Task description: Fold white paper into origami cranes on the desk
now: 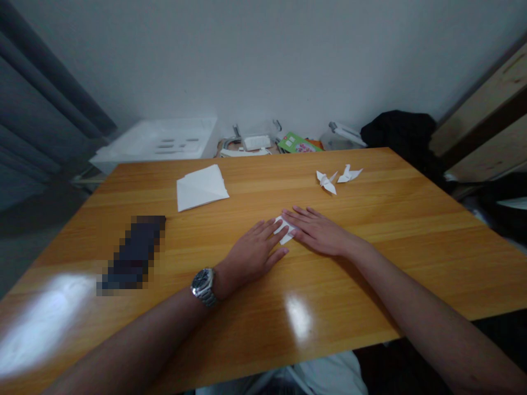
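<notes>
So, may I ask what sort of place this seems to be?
Probably a room in a home, though a small office is possible: a wooden table stands near a plain wall, and a grey curtain hangs at the left.

Small white paper, apparently folded, flat

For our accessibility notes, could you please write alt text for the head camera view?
The left hand and right hand touch a small white paper on a wooden table. Beyond lie white sheets, at left, and two folded paper birds, at right.
</notes>
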Motion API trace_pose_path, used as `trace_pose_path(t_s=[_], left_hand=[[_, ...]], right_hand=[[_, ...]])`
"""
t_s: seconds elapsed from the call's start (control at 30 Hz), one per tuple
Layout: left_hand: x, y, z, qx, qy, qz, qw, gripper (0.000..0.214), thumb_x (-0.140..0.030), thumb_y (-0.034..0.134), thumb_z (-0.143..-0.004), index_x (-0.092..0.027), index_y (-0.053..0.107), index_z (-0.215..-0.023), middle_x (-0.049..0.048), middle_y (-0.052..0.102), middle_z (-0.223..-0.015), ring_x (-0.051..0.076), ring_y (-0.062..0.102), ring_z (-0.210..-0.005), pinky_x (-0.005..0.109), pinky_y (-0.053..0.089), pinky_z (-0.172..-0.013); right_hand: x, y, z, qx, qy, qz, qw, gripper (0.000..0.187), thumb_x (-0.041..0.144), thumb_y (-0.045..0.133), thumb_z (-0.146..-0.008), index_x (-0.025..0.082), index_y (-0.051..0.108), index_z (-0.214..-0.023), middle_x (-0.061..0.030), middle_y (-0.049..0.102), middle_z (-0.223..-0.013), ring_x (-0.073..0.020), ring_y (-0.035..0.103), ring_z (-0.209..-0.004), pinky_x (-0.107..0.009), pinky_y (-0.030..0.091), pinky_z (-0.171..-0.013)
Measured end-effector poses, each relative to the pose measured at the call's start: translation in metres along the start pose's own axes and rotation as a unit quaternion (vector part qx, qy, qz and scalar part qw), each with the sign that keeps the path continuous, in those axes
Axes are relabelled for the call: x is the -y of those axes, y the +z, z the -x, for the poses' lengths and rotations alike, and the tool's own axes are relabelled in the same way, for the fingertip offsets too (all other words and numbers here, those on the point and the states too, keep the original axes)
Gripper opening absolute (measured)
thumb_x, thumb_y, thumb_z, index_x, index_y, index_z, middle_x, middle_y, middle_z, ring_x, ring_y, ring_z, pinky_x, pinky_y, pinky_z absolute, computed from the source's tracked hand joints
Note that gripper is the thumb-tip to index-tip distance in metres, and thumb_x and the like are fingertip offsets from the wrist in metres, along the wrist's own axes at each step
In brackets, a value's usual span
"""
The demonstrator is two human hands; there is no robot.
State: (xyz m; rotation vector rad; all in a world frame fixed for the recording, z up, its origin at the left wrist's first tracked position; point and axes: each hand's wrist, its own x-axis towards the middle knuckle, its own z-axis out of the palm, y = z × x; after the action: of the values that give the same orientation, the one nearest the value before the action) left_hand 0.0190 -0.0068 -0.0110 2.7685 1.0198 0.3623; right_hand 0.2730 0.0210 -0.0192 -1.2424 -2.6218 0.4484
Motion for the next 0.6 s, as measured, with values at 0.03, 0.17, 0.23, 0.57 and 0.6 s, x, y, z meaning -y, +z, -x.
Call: trace_pose_path(t_s=[0.03, 0.17, 0.23, 0.57, 0.6], left_hand=[[0.000, 0.000, 0.000, 0.002, 0.001, 0.005, 1.000, 0.057, -0.048, 0.037, -0.106, -0.017, 0.041, -0.154, 0.0158, 0.041, -0.159, 0.028, 0.038, -0.148, 0.049, 0.030, -0.123], [0.004, -0.003, 0.001, -0.001, 0.020, 0.030, 0.999, 0.054, -0.049, 0.040, -0.105, -0.023, 0.043, -0.153, 0.0141, 0.039, -0.160, 0.028, 0.038, -0.148, 0.049, 0.032, -0.121], [0.009, -0.004, 0.002, 0.003, 0.037, 0.035, 0.999, 0.051, -0.047, 0.040, -0.105, -0.026, 0.045, -0.152, 0.0120, 0.038, -0.161, 0.027, 0.037, -0.149, 0.049, 0.031, -0.121], [0.016, -0.001, 0.004, 0.024, 0.056, 0.004, 0.998, 0.054, -0.048, 0.039, -0.105, -0.026, 0.039, -0.155, 0.0122, 0.031, -0.164, 0.028, 0.030, -0.152, 0.048, 0.024, -0.124], [0.016, -0.002, 0.003, 0.025, 0.056, 0.004, 0.998, 0.054, -0.048, 0.039, -0.106, -0.026, 0.039, -0.155, 0.0118, 0.032, -0.164, 0.029, 0.030, -0.152, 0.049, 0.024, -0.124]], right_hand=[[0.001, 0.001, 0.000, -0.001, 0.006, -0.003, 1.000, 0.058, 0.052, 0.031, -0.106, 0.029, 0.031, -0.159, -0.0050, 0.036, -0.163, -0.0282, 0.029, -0.152, -0.055, 0.023, -0.125], [0.001, 0.005, 0.001, -0.027, 0.005, -0.002, 1.000, 0.057, 0.052, 0.034, -0.106, 0.033, 0.030, -0.160, -0.0030, 0.037, -0.162, -0.0274, 0.029, -0.153, -0.054, 0.021, -0.126], [-0.001, 0.007, 0.001, -0.033, -0.001, 0.003, 0.999, 0.057, 0.051, 0.035, -0.106, 0.034, 0.029, -0.160, -0.0018, 0.036, -0.163, -0.0267, 0.027, -0.153, -0.053, 0.020, -0.126], [-0.018, 0.009, 0.003, -0.037, -0.020, 0.025, 0.999, 0.055, 0.041, 0.031, -0.108, 0.028, 0.026, -0.161, -0.0028, 0.026, -0.167, -0.0235, 0.018, -0.156, -0.049, 0.021, -0.127], [-0.018, 0.009, 0.002, -0.039, -0.019, 0.027, 0.999, 0.055, 0.041, 0.032, -0.108, 0.028, 0.027, -0.161, -0.0027, 0.026, -0.167, -0.0239, 0.018, -0.156, -0.049, 0.021, -0.127]])
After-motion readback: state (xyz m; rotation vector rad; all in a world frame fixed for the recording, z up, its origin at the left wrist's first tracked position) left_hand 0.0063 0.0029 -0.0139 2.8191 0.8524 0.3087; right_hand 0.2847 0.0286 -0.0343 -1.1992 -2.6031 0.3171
